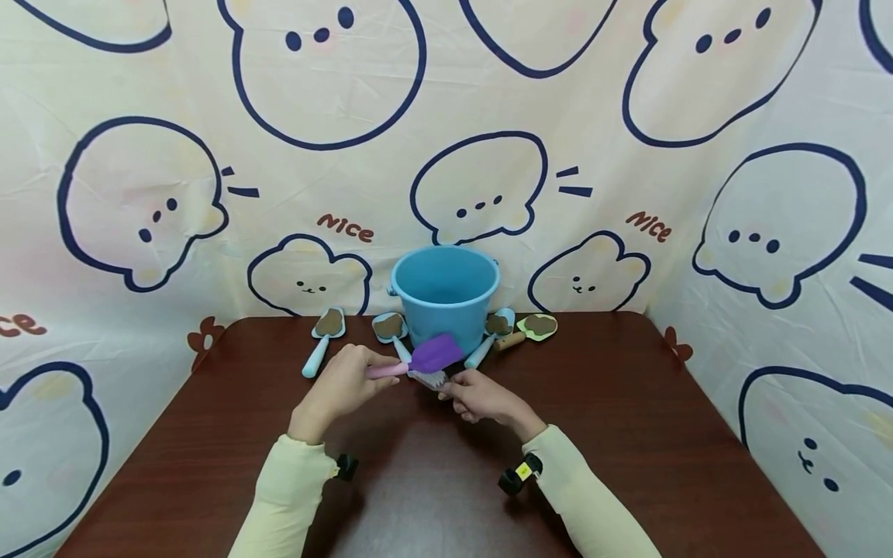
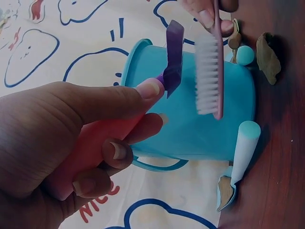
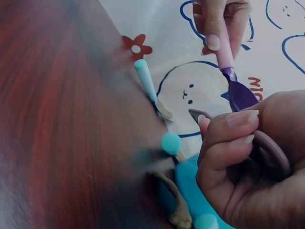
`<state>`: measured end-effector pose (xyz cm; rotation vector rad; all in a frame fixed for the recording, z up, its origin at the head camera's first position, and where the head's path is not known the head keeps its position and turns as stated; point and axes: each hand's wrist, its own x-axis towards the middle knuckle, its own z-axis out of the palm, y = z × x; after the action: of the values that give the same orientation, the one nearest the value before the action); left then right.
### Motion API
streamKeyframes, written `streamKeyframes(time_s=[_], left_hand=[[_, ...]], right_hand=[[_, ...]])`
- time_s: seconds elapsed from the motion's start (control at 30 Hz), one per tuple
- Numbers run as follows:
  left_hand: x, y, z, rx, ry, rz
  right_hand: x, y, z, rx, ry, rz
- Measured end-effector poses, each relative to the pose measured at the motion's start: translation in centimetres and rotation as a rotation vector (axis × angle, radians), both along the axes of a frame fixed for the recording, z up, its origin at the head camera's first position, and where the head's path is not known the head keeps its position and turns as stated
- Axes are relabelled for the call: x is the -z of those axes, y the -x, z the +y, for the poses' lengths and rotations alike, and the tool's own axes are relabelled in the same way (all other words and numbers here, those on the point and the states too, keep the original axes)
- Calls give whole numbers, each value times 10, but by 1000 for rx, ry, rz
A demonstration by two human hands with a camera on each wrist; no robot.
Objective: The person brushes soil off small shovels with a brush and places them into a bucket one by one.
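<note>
My left hand (image 1: pixel 342 387) grips the pink handle of a toy shovel with a purple blade (image 1: pixel 437 353), held above the table in front of a light blue bucket (image 1: pixel 449 322). In my right hand (image 1: pixel 488 399) is a brush (image 2: pixel 220 81) with a mauve back and white bristles. Its bristles face the shovel blade, and the left wrist view shows a gap between them. The fingers of my right hand (image 3: pixel 228 157) curl round the brush's looped handle (image 3: pixel 274 150). A brown lump (image 2: pixel 268 58) lies on the table near the bucket.
Beside the bucket lie small shovels bearing brown material: a blue one (image 1: pixel 329 323) far left, another blue one (image 1: pixel 388 327), a third (image 1: pixel 498 324) right of the bucket, and a green one (image 1: pixel 540 326) with a tan handle. Patterned cloth (image 1: pixel 481 194) hangs behind the table (image 1: pixel 614 434).
</note>
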<state>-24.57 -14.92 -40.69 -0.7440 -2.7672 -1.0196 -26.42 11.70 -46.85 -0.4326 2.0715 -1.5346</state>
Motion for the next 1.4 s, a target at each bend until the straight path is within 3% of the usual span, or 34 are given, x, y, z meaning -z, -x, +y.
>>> streamKeyframes(time_s=[0.33,0.53,1.4], left_hand=[[2,2,1,7,16,57],[2,2,1,7,20,61],[1,1,-3,17,-34,2]], right_hand=[[1,0,-4,-20,125,-76],[-2,3,1,10,134,-74],[-11,19,44,52,179,-49]])
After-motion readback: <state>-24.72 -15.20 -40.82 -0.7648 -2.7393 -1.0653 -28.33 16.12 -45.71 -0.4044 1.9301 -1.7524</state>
